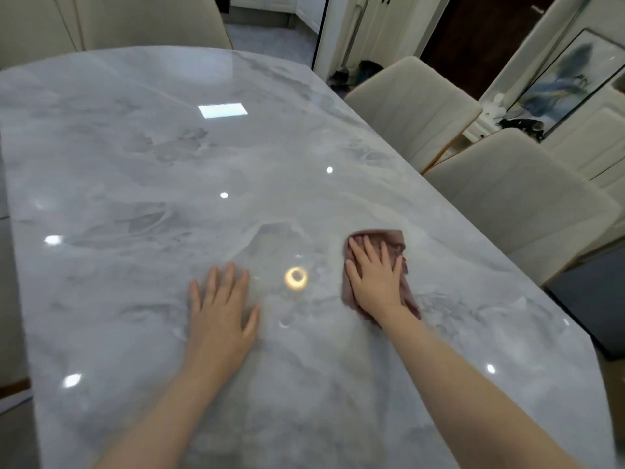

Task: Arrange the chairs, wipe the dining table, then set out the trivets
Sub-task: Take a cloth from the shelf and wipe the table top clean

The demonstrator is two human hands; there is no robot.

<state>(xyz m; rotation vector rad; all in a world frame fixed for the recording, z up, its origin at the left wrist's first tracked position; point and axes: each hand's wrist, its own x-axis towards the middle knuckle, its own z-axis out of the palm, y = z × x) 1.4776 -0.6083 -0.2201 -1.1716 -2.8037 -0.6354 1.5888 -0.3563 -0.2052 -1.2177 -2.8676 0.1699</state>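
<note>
A glossy grey marble dining table (142,157) fills most of the view. My right hand (373,277) lies flat with straight, spread fingers on a dusty-pink cloth (394,240), pressing it onto the tabletop near the right side. My left hand (221,308) rests palm-down on the bare marble, fingers straight, a little left of the cloth. Two cream upholstered chairs stand along the right edge: a far chair (414,106) and a near chair (517,198). A third cream chair (148,20) stands at the far end. No trivets are in view.
Ceiling lights reflect as bright spots on the marble. Beyond the chairs on the right are a dark doorway (480,35), a framed picture (571,79) leaning on a white cabinet, and small dark items on the floor. A dark box (588,306) sits by the table's right edge.
</note>
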